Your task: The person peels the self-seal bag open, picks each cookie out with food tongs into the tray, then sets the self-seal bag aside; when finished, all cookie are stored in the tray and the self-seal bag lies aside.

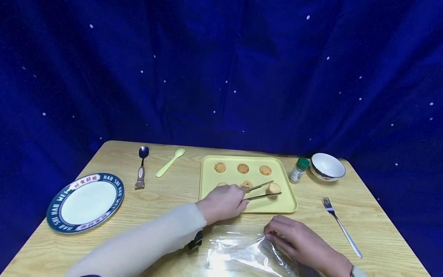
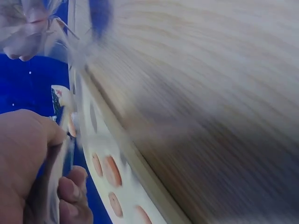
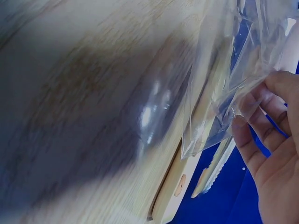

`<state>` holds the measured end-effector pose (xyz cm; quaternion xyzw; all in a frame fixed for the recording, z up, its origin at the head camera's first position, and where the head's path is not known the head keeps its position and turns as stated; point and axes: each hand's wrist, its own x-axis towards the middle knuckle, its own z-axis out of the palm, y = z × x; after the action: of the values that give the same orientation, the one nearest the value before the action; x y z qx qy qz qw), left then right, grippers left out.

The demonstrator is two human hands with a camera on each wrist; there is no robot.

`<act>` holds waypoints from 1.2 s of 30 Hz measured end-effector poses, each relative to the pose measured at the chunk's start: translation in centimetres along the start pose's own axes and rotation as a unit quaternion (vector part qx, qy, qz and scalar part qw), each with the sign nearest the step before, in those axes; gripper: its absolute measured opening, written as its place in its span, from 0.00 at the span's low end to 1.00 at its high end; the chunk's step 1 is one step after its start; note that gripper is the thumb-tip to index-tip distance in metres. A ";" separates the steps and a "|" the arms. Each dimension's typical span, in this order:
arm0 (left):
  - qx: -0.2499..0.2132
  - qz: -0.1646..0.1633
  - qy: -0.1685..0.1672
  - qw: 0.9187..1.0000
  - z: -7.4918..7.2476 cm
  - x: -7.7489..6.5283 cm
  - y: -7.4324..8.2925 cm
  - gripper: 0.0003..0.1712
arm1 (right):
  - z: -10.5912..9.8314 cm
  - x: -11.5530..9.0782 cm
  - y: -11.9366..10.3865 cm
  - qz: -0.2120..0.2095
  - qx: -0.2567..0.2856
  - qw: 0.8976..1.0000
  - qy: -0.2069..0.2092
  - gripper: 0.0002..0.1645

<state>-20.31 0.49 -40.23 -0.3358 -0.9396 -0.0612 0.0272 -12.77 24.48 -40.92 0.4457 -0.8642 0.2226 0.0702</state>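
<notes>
My left hand (image 1: pixel 226 202) grips metal tongs (image 1: pixel 261 196) over a pale yellow tray (image 1: pixel 288 204). Between the tong tips is a round cookie (image 1: pixel 274 188), at the tray's right side; whether it touches the tray I cannot tell. Several more cookies lie on the tray, among them a swirled one (image 1: pixel 219 167) and a round one (image 1: pixel 265 170) in the back row. One near the left hand is partly hidden by it. In front of the tray, my right hand (image 1: pixel 299 240) pinches the edge of a clear plastic bag (image 3: pixel 219 102), which spreads across the table's front.
Right of the tray stand a green-capped spice jar (image 1: pixel 298 171) and a white bowl (image 1: pixel 328 167), with a fork (image 1: pixel 340 225) nearer. On the left are a blue-rimmed plate (image 1: pixel 89 202), a bear-handled spoon (image 1: pixel 140 171) and a yellow spoon (image 1: pixel 170 163). A blue curtain (image 1: pixel 221 77) hangs behind.
</notes>
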 end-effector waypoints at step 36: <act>-0.047 -0.073 0.023 0.996 -1.2 -0.8 -0.3 0.30 | 0.6 0.0 0.0 0.008 0.002 1.000 -0.001 0.06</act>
<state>-19.83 -0.42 -39.12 -0.2654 -0.9569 -0.1146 0.0285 -12.75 24.17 -41.48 0.4393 -0.8672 0.2245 0.0671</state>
